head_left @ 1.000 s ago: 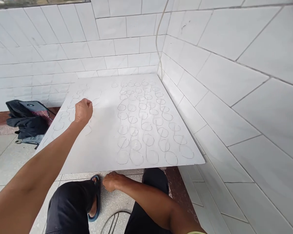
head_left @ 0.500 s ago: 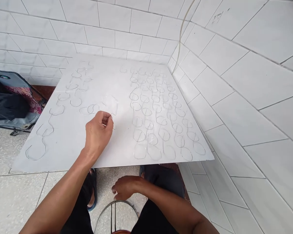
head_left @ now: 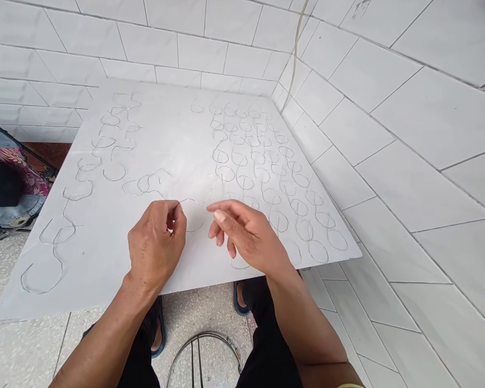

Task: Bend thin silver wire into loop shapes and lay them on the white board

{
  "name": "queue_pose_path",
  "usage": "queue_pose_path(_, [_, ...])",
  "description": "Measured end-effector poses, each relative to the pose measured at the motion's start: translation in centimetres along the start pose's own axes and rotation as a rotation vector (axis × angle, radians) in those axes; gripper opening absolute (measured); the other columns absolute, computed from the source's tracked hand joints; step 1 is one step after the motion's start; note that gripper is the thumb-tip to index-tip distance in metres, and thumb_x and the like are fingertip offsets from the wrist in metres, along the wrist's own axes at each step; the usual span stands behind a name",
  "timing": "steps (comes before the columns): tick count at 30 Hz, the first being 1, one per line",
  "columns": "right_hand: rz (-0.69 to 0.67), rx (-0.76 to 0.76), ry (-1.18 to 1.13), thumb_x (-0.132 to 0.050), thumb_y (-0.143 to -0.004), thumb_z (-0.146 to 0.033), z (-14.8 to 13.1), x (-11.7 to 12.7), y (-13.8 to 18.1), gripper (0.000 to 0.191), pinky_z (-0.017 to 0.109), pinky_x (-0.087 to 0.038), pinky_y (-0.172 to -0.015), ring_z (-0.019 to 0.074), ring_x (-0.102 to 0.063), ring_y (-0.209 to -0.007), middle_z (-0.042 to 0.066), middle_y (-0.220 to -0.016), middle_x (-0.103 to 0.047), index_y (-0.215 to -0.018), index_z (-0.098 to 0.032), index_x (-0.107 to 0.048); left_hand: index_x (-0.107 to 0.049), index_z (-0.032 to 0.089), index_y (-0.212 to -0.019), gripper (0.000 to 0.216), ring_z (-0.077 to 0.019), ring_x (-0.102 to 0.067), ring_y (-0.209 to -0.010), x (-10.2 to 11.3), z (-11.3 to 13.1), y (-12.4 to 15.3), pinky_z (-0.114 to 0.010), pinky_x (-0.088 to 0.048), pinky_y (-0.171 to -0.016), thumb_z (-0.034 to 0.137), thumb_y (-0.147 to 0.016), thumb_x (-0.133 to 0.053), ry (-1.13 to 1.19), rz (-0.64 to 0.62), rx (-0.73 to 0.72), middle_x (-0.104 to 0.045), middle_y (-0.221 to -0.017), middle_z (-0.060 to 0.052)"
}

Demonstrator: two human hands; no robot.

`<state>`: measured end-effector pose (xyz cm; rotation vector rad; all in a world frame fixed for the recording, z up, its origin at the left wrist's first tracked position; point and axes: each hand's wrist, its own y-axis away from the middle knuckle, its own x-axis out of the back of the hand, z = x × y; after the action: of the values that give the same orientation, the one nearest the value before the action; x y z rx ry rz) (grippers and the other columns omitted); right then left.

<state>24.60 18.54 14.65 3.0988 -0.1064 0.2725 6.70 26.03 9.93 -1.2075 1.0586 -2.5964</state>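
Observation:
My left hand (head_left: pixel 157 237) is over the near middle of a white board (head_left: pixel 105 269), thumb and forefinger pinched on a thin bent wire (head_left: pixel 191 200). The wire reaches out to the right from the fingertips and curves away at its far end. My right hand (head_left: pixel 246 231) hovers just right of it, with its fingers apart and nothing visible in them. Its fingertips point toward the wire; whether they touch it I cannot tell. Another curved wire (head_left: pixel 194 229) shows between my hands.
Rows of looped wires (head_left: pixel 262 175) lie on the board's right side. Curved wires (head_left: pixel 62 234) run along the left side. White tiled walls (head_left: pixel 388 134) stand behind and to the right. A folding chair (head_left: pixel 8 178) is at the left, a round metal-framed stool (head_left: pixel 204 337) below.
My right hand has risen from below the board's edge to beside my left hand, its fingers apart. My left hand keeps its pinch, now with the wire showing clearly. The view has shifted slightly.

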Motion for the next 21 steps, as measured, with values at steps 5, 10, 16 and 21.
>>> queue_pose_path(5, [0.057, 0.033, -0.267, -0.061, -0.1, -0.056, 0.9, -0.4, -1.7, 0.039, 0.019, -0.04, -0.04, 0.0101, -0.057, -0.055, 0.001, -0.073, -0.068, -0.101, -0.019, -0.071, -0.068, 0.02, -0.093, 0.009, -0.0117, -0.06, -0.062, 0.4, 0.5, 0.7, -0.025, -0.039, -0.056, 0.014, -0.095, -0.061, 0.012, 0.028, -0.106, -0.068, -0.077, 0.0])
queue_pose_path(10, [-0.013, 0.077, -0.354, -0.062, -0.1, -0.054, 0.9, 0.9, -2.2, 0.038, 0.019, -0.041, -0.042, 0.0099, -0.057, -0.054, 0.0, -0.068, -0.066, -0.088, -0.018, -0.068, -0.073, 0.021, -0.099, 0.008, -0.011, -0.061, -0.062, 1.5, 2.1, 0.4, -0.024, -0.049, -0.061, 0.024, -0.097, -0.066, 0.306, -0.138, 0.089, -0.071, -0.079, 0.001])
queue_pose_path(16, [-0.164, 0.11, -0.355, -0.061, -0.101, -0.054, 1.2, 3.4, -2.1, 0.039, 0.02, -0.045, -0.046, 0.0107, -0.061, -0.057, 0.002, -0.072, -0.07, -0.088, -0.018, -0.068, -0.078, 0.019, -0.096, 0.018, -0.0131, -0.063, -0.062, 2.1, 5.1, -1.2, -0.025, -0.054, -0.057, 0.036, -0.097, -0.071, 0.757, -0.398, 0.35, -0.07, -0.074, -0.001])
queue_pose_path(21, [-0.212, 0.168, -0.405, -0.063, -0.1, -0.054, 1.6, 5.5, -1.8, 0.039, 0.019, -0.043, -0.044, 0.0096, -0.06, -0.054, 0.001, -0.07, -0.069, -0.088, -0.017, -0.069, -0.074, 0.018, -0.083, 0.021, -0.0093, -0.056, -0.052, 2.0, 7.3, -2.1, -0.023, -0.05, -0.052, 0.035, -0.096, -0.074, 0.854, -0.488, 0.367, -0.063, -0.064, 0.001])
